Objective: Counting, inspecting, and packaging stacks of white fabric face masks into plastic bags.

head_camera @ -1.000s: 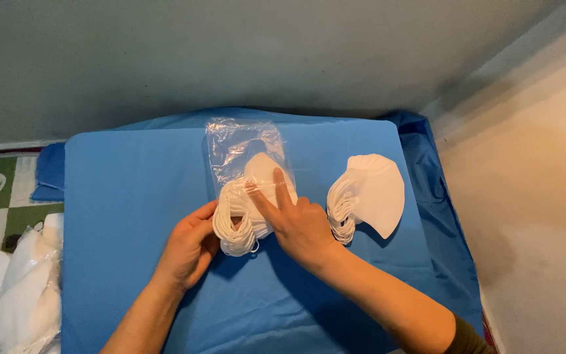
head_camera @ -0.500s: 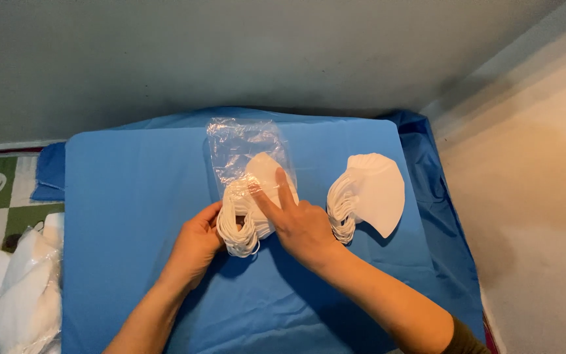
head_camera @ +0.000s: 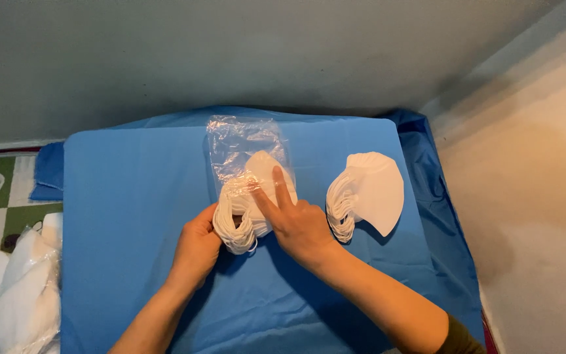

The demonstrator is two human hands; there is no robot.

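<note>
Where the head view looks down, the scene is given as follows:

Surface: a blue surface is seen, covered with blue cloth, set against a grey wall.

Stack of masks: a stack of white folded masks is laid near the middle of the surface, its far end pushed into the mouth of a clear plastic bag; its looped ear bands are bunched at the near end.

Clear plastic bag: it is spread flat beyond the stack, towards the wall, and is crinkled.

Left hand: the left hand is curled against the near left side of the stack, at the ear bands, which are gripped by its fingers.

Right hand: the right hand is laid flat on the stack, two fingers stretched out and pressed on top; nothing is enclosed by it.

Second stack: a second stack of white masks is lying to the right, just apart from the right hand.

Floor side: white bagged bundles are seen at the left edge, on a green and white patterned floor.
</note>
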